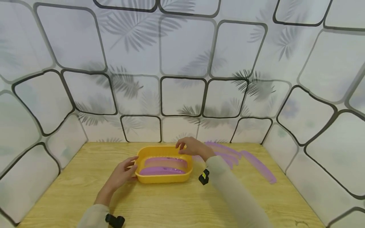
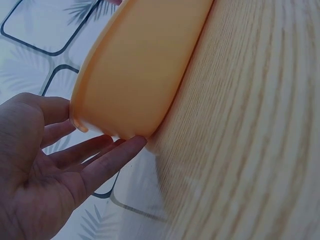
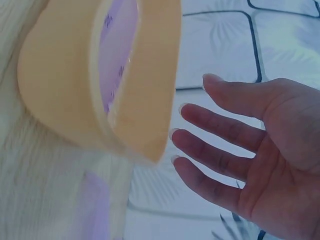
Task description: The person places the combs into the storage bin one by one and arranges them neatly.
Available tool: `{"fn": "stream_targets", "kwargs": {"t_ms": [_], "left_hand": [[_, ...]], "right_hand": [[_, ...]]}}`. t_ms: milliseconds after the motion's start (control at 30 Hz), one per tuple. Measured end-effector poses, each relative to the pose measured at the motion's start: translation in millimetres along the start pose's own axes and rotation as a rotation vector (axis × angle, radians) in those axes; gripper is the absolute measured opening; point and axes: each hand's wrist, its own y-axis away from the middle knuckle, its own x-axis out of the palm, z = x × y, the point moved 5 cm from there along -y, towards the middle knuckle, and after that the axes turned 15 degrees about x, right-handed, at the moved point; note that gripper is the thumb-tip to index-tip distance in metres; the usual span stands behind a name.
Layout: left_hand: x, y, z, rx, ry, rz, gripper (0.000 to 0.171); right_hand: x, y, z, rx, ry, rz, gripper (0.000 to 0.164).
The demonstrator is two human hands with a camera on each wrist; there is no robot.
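A yellow plastic basket [image 1: 163, 180] rests on the table, holding two long curved purple pieces; the nearer purple piece [image 1: 161, 171] is darker than the farther, pinkish one [image 1: 165, 162]. My left hand [image 1: 122, 174] touches the basket's left end. In the left wrist view, the fingertips of that left hand [image 2: 55, 170] meet the end wall, with fairly straight fingers. Above the basket's right back rim hovers my right hand [image 1: 195, 147]. The right wrist view shows the right hand [image 3: 240, 145] with loosely bent, spread fingers and nothing in them, apart from the basket wall [image 3: 60, 75].
On the table right of the basket, several curved purple pieces [image 1: 225, 148] lie overlapping, partly behind my right arm. One long purple strip [image 1: 258, 166] lies farther right. A patterned curtain [image 1: 182, 95] encloses the wooden table [image 1: 159, 205] at the back and sides.
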Motion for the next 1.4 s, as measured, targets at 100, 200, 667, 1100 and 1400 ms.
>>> {"fn": "stream_targets", "kwargs": {"t_ms": [100,200,667,1100,1400], "left_hand": [[-0.8,0.2,0.8,-0.01,-0.002,-0.009,0.053],[-0.7,0.6,-0.2,-0.008,-0.003,-0.005,0.053],[-1.5,0.1,-1.4,-0.019,-0.018,-0.012,0.053],[0.6,0.9,-0.2,-0.005,-0.003,-0.016,0.052],[0.4,0.8,0.5,-0.007,-0.006,-0.012,0.053]], "right_hand": [[-9,4,-16,0.034,-0.01,-0.03,0.026],[-13,8,-35,0.064,-0.003,-0.05,0.026],[-13,26,-103,0.125,-0.01,-0.056,0.03],[-6,33,-133,0.108,-0.011,-0.101,0.028],[2,30,-160,0.036,-0.092,-0.144,0.024]]}}
